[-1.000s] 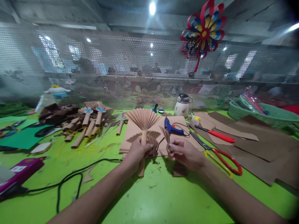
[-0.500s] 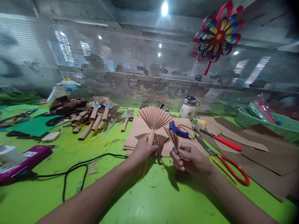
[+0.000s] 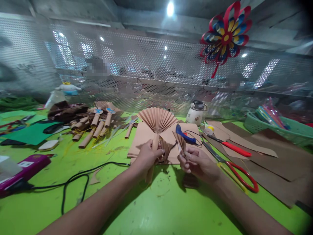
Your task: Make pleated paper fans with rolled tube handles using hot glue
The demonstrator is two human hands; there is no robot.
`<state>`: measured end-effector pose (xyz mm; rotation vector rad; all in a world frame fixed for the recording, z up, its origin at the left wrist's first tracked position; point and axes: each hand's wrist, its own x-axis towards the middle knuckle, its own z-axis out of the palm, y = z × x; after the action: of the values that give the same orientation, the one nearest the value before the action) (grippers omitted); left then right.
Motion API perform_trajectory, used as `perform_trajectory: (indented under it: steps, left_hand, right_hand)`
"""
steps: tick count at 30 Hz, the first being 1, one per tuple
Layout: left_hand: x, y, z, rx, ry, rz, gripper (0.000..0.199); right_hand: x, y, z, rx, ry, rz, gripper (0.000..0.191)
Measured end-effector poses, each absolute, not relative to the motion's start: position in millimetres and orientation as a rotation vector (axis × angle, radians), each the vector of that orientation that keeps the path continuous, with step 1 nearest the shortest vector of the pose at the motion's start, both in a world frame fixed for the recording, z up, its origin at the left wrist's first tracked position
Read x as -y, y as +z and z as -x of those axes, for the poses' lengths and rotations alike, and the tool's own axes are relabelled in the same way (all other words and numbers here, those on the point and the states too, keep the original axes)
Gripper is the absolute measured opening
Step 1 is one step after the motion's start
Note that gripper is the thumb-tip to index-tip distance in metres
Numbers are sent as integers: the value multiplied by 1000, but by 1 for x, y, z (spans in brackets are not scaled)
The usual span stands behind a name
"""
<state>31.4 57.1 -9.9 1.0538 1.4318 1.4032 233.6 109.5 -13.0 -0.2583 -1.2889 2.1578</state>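
Note:
My left hand (image 3: 148, 157) is closed round the handle of a brown pleated paper fan (image 3: 158, 120), held upright with its leaf spread at the top. A smaller folded piece of pleated paper (image 3: 167, 151) hangs beside the handle at my left fingertips; whether they grip it is unclear. Between the thumb and fingers of my right hand (image 3: 197, 161) is another pleated paper piece (image 3: 180, 142), folded narrow and pointing up. A stack of brown paper (image 3: 139, 137) lies behind both hands. On it, just beyond the right hand, rests a blue glue gun (image 3: 185, 134).
Red-handled scissors (image 3: 244, 178) and brown sheets (image 3: 271, 163) lie on the right, before a green basket (image 3: 254, 124). A white bottle (image 3: 195, 112) stands behind. Rolled paper handles (image 3: 97, 127) pile up at the left. A black cable (image 3: 80, 175) crosses near a purple power strip (image 3: 29, 169).
The view has shifted slightly, so most things sit a little further left. The fan in my left hand has risen a little. Both hands keep their holds.

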Motion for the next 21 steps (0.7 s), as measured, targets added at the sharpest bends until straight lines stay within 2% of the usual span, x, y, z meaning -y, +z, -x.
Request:
perform_trajectory:
  steps: [15,21]
  left_hand:
    - [-68,-18,-23,-1612,1361,-1105,27]
    - [-70,-21,-21,-1646,1305,-1074,19]
  right_hand:
    - [-102,-9,-232,1342,2151,322,15]
    - [-102,-11,-232,1362,2148,339,14]
